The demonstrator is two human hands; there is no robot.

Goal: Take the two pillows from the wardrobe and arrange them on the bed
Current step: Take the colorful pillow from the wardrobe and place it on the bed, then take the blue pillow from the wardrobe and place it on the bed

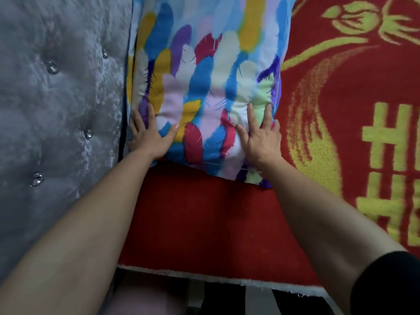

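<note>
A pillow in a bright feather print of blue, yellow, purple and red lies on the red bed cover, its left edge against the grey headboard. My left hand rests on the pillow's near left corner, fingers spread, some tucked between the pillow and the headboard. My right hand lies flat on the near right part of the pillow, fingers spread and pressing the fabric. A second strip of the same print shows along the pillow's left edge; I cannot tell whether it is another pillow.
A grey tufted headboard with crystal buttons fills the left side. The red cover carries a yellow pattern on the right. The cover's white near edge crosses the bottom, with dark floor and pink cloth below it.
</note>
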